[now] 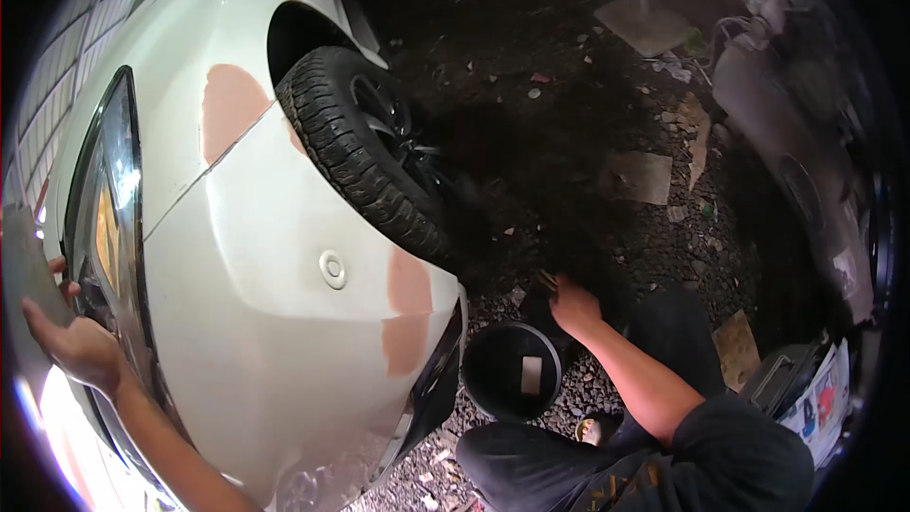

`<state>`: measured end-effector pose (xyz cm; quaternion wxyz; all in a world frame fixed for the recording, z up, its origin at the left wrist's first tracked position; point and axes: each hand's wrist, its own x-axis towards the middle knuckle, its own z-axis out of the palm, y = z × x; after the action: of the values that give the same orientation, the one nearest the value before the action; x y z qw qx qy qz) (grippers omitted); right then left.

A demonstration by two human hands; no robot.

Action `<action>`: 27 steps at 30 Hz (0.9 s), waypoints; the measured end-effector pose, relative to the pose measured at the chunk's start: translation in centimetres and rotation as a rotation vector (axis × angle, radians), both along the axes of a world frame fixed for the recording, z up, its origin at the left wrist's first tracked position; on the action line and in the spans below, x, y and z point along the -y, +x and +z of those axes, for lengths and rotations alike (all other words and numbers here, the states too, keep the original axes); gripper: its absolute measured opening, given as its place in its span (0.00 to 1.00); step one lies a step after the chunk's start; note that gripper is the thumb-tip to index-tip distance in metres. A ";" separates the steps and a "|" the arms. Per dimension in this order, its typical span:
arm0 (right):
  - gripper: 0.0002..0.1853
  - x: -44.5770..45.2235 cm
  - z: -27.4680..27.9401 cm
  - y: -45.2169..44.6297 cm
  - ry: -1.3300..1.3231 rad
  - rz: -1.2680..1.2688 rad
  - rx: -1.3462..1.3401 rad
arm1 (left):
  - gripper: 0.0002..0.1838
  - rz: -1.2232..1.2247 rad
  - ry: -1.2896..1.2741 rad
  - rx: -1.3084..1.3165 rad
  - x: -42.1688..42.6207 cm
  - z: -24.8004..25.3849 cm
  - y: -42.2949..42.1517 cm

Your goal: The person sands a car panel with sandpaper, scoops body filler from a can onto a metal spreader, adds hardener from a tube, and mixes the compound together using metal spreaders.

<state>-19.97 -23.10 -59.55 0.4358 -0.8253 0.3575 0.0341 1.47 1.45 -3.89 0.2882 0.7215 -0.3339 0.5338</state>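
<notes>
I have the white bumper (256, 246) stretching from hand to hand, its pinkish patch (409, 282) nearer the right hand (574, 305), which grips a small thing (547, 279) I can't identify above the bucket (483, 374); the left hand (81, 349), loosely open, is by the headlight (107, 237).

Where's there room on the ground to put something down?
Between the wheel and the flat sheet, the dark ground looks roomiest, though scraps dot it. It's crowded around the bucket, with the car, the person's legs and right hand close by.
</notes>
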 end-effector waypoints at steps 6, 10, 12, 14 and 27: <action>0.20 -1.3 3.0 -4.2 0.193 -0.161 -0.095 | 0.31 -0.256 -0.252 -0.221 2.6 -0.5 -1.4; 0.19 -0.4 8.4 -6.7 0.179 -0.016 -0.159 | 0.36 -0.215 -0.298 -0.202 4.4 -1.0 -2.1; 0.18 -0.5 10.4 -9.2 0.221 -0.076 -0.105 | 0.36 -0.211 -0.259 -0.241 2.9 -0.7 -1.9; 0.19 1.4 14.9 -12.3 0.246 -0.124 -0.203 | 0.37 -0.223 -0.244 -0.241 2.3 -0.8 -1.5; 0.29 6.1 40.1 -32.3 0.914 -0.584 0.092 | 0.14 0.480 0.869 0.705 -5.5 -1.9 -11.7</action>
<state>-52.31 -29.19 -19.42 0.7567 -0.4189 0.5012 0.0277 -10.25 6.90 -5.82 -0.2889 0.6079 -0.4243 0.6058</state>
